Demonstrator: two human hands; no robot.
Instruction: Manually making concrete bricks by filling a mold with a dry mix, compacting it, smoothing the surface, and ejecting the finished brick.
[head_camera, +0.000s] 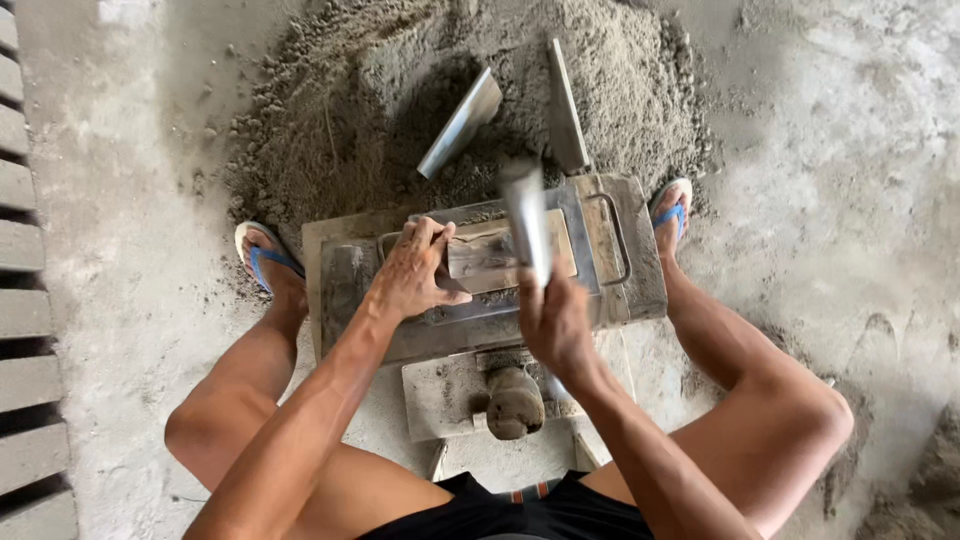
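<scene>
Left hand (415, 272) pressing flat on mold (480, 270); right hand (555, 322) gripping blurred bar (527, 220); sand pile (400, 90) crowding far edge.

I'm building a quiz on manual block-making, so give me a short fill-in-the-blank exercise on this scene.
1. The left hand rests on the metal ____.
2. The right hand grips a blurred metal ____.
3. The sandals have ____ straps.
4. Two metal pieces stick out of the ____ pile.

Missing words: mould; tool; blue; sand
</scene>
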